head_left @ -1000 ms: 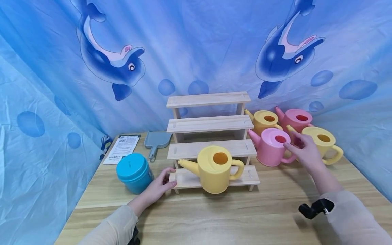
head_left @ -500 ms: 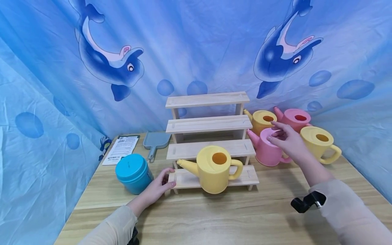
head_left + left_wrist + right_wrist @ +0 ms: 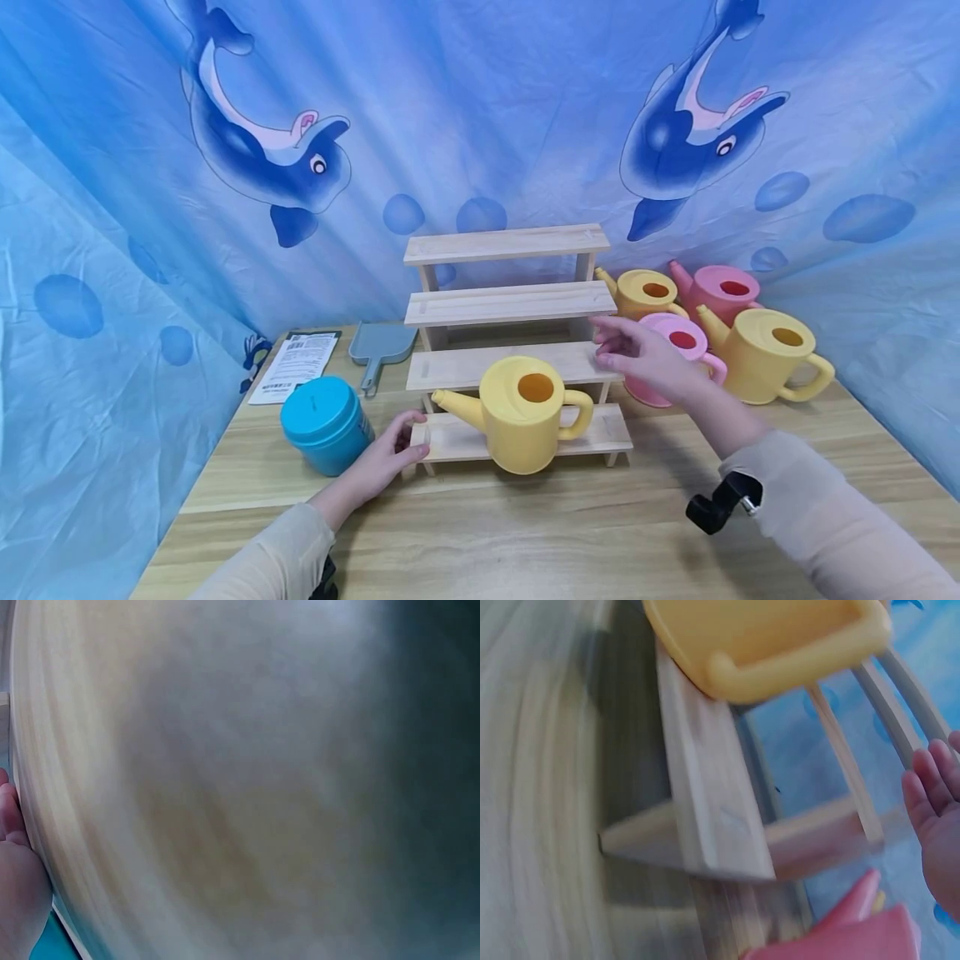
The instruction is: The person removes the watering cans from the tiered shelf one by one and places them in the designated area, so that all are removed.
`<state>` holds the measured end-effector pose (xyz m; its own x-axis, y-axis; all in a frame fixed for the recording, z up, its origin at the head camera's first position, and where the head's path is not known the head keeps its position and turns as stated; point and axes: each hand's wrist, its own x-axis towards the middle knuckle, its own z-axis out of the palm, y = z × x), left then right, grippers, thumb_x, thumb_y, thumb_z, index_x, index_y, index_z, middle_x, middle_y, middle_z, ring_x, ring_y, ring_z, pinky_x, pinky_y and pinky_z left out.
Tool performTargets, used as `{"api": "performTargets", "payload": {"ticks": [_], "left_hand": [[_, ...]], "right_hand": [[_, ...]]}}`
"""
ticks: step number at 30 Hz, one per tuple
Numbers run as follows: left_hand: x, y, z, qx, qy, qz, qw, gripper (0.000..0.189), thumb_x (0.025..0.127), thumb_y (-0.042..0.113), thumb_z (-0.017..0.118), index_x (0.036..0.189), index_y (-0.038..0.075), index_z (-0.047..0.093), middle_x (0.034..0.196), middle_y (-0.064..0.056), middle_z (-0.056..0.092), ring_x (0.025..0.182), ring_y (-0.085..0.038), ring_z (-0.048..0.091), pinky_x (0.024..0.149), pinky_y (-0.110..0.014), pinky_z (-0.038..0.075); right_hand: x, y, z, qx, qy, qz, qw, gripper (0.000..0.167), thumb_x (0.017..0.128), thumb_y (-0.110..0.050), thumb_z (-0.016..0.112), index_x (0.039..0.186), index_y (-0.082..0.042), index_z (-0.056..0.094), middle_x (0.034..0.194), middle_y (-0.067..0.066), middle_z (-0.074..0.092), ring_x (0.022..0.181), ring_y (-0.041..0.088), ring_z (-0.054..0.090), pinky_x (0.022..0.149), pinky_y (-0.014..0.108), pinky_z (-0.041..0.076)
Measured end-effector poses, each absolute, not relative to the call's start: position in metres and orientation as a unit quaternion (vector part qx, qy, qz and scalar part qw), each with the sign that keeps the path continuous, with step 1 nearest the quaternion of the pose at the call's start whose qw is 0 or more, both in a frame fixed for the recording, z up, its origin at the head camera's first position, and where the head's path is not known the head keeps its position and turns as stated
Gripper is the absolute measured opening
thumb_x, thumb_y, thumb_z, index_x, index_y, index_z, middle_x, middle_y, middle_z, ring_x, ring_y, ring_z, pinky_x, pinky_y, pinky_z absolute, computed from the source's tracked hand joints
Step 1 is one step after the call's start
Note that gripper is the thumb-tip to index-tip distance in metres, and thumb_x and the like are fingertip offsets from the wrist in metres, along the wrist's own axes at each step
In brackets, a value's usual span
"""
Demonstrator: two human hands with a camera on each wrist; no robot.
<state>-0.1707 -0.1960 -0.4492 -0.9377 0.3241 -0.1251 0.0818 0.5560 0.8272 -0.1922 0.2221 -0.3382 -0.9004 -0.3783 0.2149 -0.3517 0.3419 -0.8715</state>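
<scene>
A wooden stepped shelf [image 3: 502, 308] stands mid-table. One yellow watering can [image 3: 521, 433] rests on its lowest step, spout pointing left. My left hand [image 3: 386, 458] grips the left end of that step between thumb and fingers; its wrist view shows little of the hand. Over the right end of the second step from the bottom, my right hand [image 3: 637, 354] is raised with loosely bent fingers, holding nothing. It partly hides a pink watering can [image 3: 648, 393] just behind it. In the right wrist view, the right hand's fingers [image 3: 934, 780] lie near the upper steps.
Right of the shelf are a front yellow watering can [image 3: 750, 367], a rear yellow can [image 3: 630, 300] and a rear pink can [image 3: 712, 296]. At left stand a blue lidded tub [image 3: 326, 425], a grey dustpan [image 3: 382, 342] and a printed sheet [image 3: 296, 367]. A dolphin curtain [image 3: 480, 108] hangs behind.
My right hand has moved left, from beside the pink and front yellow watering cans to the shelf's right end, carrying nothing. The left hand has stayed at the lowest step.
</scene>
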Motion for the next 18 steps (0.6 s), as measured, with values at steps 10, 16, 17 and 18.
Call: {"api": "performTargets", "payload": {"ticks": [10,16,17,18], "left_hand": [[-0.171,-0.194,-0.449,0.108,0.875,0.452,0.136,0.042,0.091,0.033,0.060,0.128,0.024,0.041,0.101,-0.007,0.046,0.091,-0.021,0.043,0.077,-0.036,0.036],[-0.160,-0.188,-0.427,0.107,0.872,0.458,0.138,0.040,0.093,0.026,0.059,0.128,0.016,0.042,0.099,-0.008,0.046,0.090,-0.022,0.043,0.076,-0.036,0.036],[-0.158,-0.187,-0.423,0.108,0.871,0.458,0.140,0.040,0.093,0.025,0.059,0.128,0.015,0.041,0.099,-0.009,0.046,0.090,-0.022,0.043,0.076,-0.036,0.036],[-0.157,-0.186,-0.419,0.110,0.871,0.457,0.143,0.040,0.093,0.025,0.059,0.128,0.014,0.041,0.099,-0.008,0.045,0.090,-0.022,0.043,0.075,-0.036,0.036]], "right_hand": [[-0.178,0.197,-0.345,-0.285,0.800,-0.521,0.084,0.057,0.087,-0.010,0.064,0.136,0.004,0.040,0.111,0.015,0.052,0.094,0.023,0.055,0.076,0.024,0.047],[-0.176,0.190,-0.350,-0.286,0.815,-0.493,0.100,0.058,0.085,-0.020,0.069,0.136,-0.006,0.044,0.112,0.007,0.054,0.101,0.025,0.051,0.083,0.027,0.043],[-0.176,0.189,-0.351,-0.288,0.816,-0.491,0.102,0.059,0.085,-0.021,0.069,0.136,-0.007,0.044,0.112,0.007,0.054,0.101,0.025,0.050,0.083,0.028,0.043],[-0.175,0.188,-0.351,-0.291,0.813,-0.493,0.106,0.059,0.085,-0.021,0.069,0.137,-0.007,0.044,0.113,0.007,0.055,0.102,0.026,0.050,0.084,0.029,0.043]]}}
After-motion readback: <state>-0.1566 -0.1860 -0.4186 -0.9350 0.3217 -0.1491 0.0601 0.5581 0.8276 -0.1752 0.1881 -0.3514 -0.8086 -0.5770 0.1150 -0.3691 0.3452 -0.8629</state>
